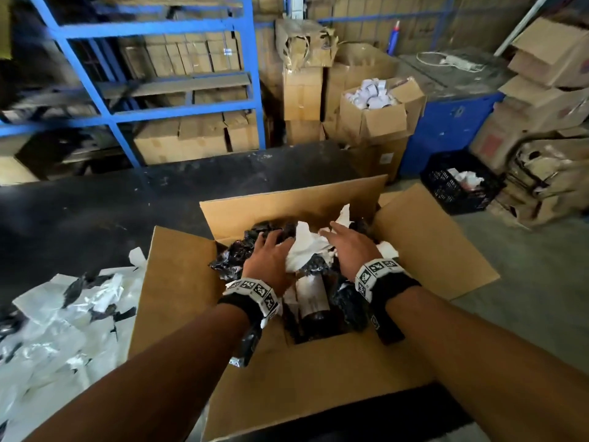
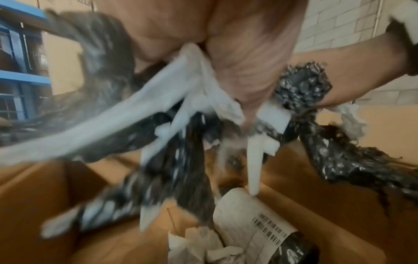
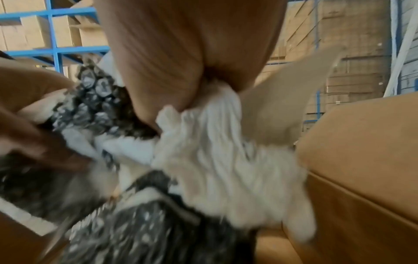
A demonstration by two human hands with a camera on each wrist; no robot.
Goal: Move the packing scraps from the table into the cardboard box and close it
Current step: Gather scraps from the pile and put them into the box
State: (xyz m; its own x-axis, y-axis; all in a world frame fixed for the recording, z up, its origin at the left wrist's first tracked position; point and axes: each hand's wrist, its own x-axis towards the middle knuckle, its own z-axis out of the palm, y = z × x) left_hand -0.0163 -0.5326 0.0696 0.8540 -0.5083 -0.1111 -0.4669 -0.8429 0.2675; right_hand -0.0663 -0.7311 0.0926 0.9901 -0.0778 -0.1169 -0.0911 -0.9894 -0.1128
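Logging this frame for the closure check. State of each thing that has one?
cardboard box: open, all flaps folded out, partly filled
scraps in box: crumpled, held by both hands
scraps on table: not yet moved
left hand: gripping scraps
right hand: gripping scraps

i see a tan cardboard box point(image 1: 178, 282) holding glossy black scraps point(image 1: 236, 253) and white crumpled paper point(image 1: 306, 247). at nine o'clock, white sheets with black flecks point(image 1: 63, 314) lie on my dark bench point(image 1: 79, 212). blue racking point(image 1: 159, 30) at eleven o'clock.
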